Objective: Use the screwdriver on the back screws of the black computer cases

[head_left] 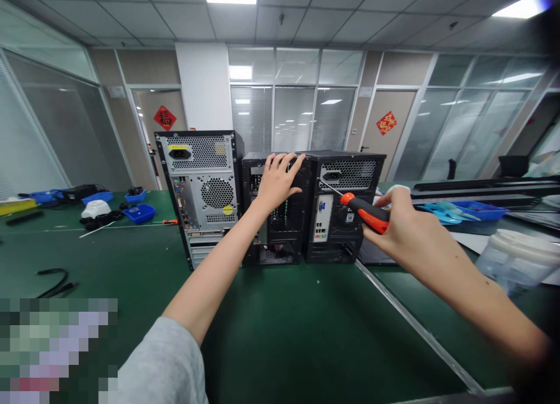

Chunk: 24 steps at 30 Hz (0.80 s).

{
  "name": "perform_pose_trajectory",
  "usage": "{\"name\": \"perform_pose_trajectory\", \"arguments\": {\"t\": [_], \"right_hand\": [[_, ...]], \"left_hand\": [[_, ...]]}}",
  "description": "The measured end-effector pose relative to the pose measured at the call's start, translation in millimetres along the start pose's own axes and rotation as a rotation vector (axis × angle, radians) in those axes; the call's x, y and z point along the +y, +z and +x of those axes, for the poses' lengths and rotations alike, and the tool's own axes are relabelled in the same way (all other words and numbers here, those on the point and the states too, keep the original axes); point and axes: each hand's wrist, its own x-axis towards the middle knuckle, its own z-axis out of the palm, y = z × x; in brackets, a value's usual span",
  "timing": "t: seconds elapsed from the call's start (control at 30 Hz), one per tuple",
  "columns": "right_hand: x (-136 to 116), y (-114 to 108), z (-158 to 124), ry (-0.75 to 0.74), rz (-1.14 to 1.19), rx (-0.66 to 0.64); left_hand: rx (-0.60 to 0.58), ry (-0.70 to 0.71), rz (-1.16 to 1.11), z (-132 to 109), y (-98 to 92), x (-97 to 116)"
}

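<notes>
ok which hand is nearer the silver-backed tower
Left. The left hand is at the top of the middle black tower, which stands beside the silver-backed tower; the right hand is farther off, by the rightmost black tower, holding a screwdriver.

L hand (pixel 280 181) splayed, arm (pixel 219 267) ext., R hand (pixel 396 220) curled

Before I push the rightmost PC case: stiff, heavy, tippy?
The rightmost PC case probably stays rigid, given its boxy form. The high power socket suggests a supply there, possibly making it top-heavy. Standing upright, it might tip if pushed high.
</notes>
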Motion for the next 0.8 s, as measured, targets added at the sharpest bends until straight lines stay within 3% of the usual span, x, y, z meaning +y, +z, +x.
{"name": "perform_pose_trajectory", "arguments": {"t": [0.27,0.53,0.8], "right_hand": [[-5,-5,0,-0.023,-0.023,-0.034],[-6,-9,0,-0.085,-0.119,0.028],[-7,-11,1,-0.035,-0.139,0.034]], "left_hand": [[0.011,0.004,0.007,0,0.3,0],[0.023,0.002,0.023,0,0.8,0],[0.027,0.006,0.018,0,1.8,0]]}}
